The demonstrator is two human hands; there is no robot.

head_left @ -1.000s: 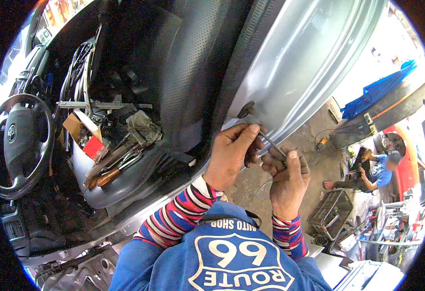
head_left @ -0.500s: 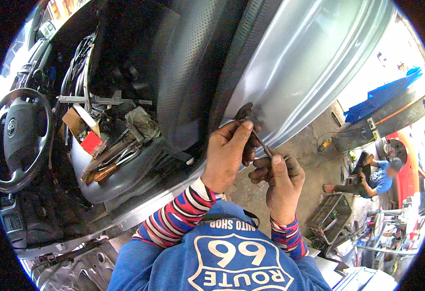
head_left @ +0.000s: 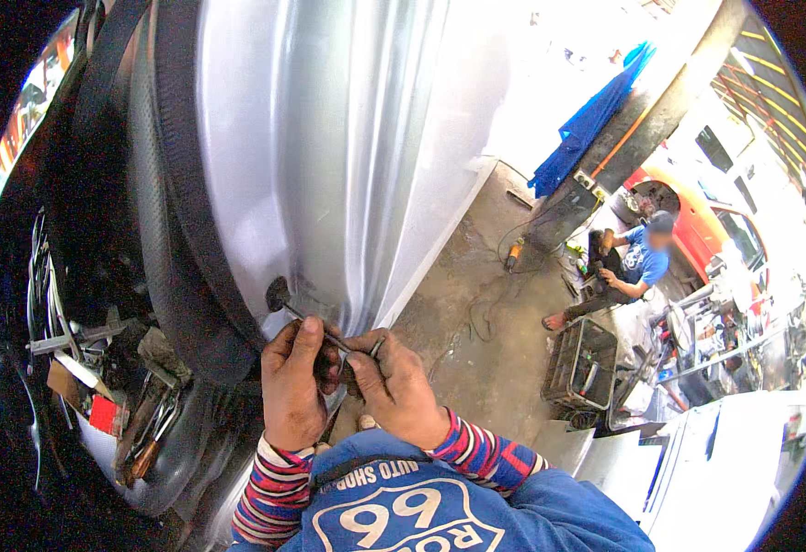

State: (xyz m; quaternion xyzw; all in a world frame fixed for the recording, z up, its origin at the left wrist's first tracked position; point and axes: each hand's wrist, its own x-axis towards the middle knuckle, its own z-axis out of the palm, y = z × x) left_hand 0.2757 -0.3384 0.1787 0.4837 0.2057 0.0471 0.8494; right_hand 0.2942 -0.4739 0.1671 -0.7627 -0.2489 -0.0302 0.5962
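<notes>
Both my hands work on a thin dark metal rod beside the silver car body panel (head_left: pixel 320 166). My left hand (head_left: pixel 294 396) is closed, thumb and fingers pinching the rod (head_left: pixel 302 318) near its far-left end. That end reaches a dark rounded patch (head_left: pixel 277 293) low on the panel; whether this is a hole, a fitting or a smudge I cannot tell. To the right, my right hand (head_left: pixel 401 386) grips the rod's other end, thumb pressed against curled fingers. A short tip (head_left: pixel 378 346) pokes up by the right forefinger.
A black-trimmed car seat (head_left: pixel 159 276) and a seat holding loose tools and a red box (head_left: pixel 106 414) are on the left. A co-worker (head_left: pixel 637 262) sits on the right beside a black crate (head_left: pixel 579 368) and a red car (head_left: pixel 688 221). A cable (head_left: pixel 481 322) lies across the concrete floor.
My view has swung to the right, so the car interior has shifted left and the steering wheel is out of sight. My hands have come closer together on the rod.
</notes>
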